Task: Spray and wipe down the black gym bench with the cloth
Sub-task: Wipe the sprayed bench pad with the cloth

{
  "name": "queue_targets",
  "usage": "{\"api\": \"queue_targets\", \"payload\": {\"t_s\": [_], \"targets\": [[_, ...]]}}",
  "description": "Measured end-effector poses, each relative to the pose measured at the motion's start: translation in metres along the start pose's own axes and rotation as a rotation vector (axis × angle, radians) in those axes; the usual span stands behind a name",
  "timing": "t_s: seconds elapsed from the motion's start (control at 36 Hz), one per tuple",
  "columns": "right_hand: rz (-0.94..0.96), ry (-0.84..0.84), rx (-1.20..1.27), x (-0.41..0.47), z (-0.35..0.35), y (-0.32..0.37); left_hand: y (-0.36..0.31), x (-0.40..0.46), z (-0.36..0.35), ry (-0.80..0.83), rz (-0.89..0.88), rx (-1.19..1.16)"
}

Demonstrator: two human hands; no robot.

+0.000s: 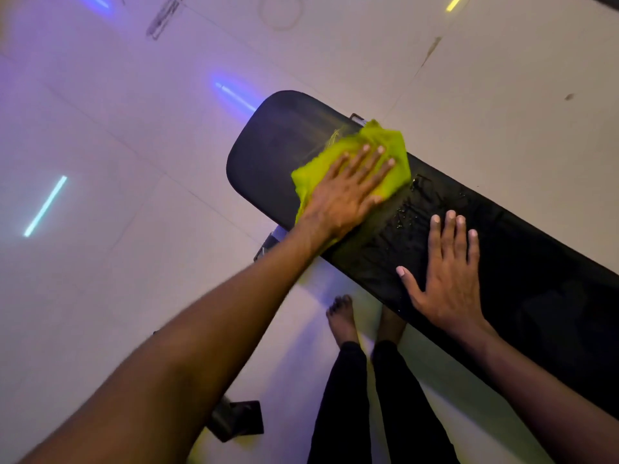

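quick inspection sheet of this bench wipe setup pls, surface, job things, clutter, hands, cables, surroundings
surface: black bench pad, wet droplets and streaks on the middle stretch beside the cloth; the end past the cloth looks dull, no droplets seen
job's things: green cloth flat on the bench; no spray bottle in view
clutter: a dark object on the floor near the bench, cannot tell what it is
grippers: left hand presses the cloth with straight fingers; right hand rests flat on the wet pad, holding nothing
cables: nothing seen
surroundings: pale tiled floor with reflected strip lights; bare feet beside the bench
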State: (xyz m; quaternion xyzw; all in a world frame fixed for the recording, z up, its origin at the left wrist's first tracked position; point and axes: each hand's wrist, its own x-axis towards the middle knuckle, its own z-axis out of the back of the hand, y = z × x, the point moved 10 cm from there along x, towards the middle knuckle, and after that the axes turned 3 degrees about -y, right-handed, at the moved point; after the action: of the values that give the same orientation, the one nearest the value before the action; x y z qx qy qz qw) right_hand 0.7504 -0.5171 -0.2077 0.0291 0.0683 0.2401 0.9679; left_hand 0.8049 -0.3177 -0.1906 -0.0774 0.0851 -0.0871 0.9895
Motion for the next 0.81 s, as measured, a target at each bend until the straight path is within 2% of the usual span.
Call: {"api": "queue_targets", "payload": {"t_s": [0.08,0.19,0.28,0.36,0.42,0.47,0.64,0.81], "targets": [[-0.066,-0.006,0.0,-0.005,0.003,-0.016,0.034,0.022,0.015,-0.045,0.24,-0.035],[-0.104,0.001,0.006,-0.009,0.006,-0.026,0.013,0.016,0.01,-0.092,0.417,-0.082],[-0.112,0.019,0.001,-0.009,0.007,-0.023,-0.03,0.008,0.0,-0.078,0.367,-0.111],[-0.096,0.022,-0.016,-0.005,0.008,-0.016,-0.06,-0.006,-0.01,-0.048,0.153,-0.093],[-0.043,0.019,-0.011,-0.001,0.009,-0.006,-0.056,-0.017,-0.015,-0.019,0.041,-0.058],[0.009,0.008,0.011,0.005,0.01,0.006,-0.034,-0.022,-0.014,-0.006,0.009,-0.001],[0.051,0.024,0.001,0.027,0.008,0.025,0.067,-0.017,0.007,-0.01,0.249,0.037],[0.052,0.041,-0.007,0.029,0.004,0.028,0.077,-0.017,0.012,-0.007,0.331,-0.008]]}}
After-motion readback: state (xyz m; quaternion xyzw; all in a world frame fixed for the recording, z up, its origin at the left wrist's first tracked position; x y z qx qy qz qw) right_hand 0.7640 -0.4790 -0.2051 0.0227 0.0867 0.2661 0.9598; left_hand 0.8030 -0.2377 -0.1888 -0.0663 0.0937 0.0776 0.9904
